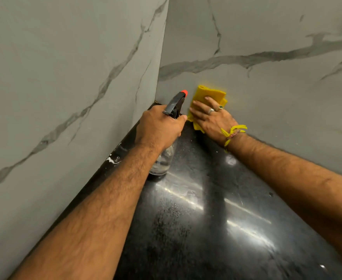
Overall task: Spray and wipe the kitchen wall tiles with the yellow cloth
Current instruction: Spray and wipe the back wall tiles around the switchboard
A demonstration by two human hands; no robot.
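My left hand [159,127] grips the neck of a clear spray bottle [163,160] with a black trigger head and an orange nozzle tip, which points up toward the corner. The bottle's base is at the black countertop. My right hand [210,116] lies flat with straight fingers on a folded yellow cloth [208,93] and presses it against the right wall tile [277,93], low down, just above the counter and close to the corner. The hand covers the cloth's lower half.
Grey marble-look tiles with dark veins cover both walls, and the left wall [55,87] meets the right one in a corner. A glossy black countertop [206,219] fills the space below, with white specks near its left edge.
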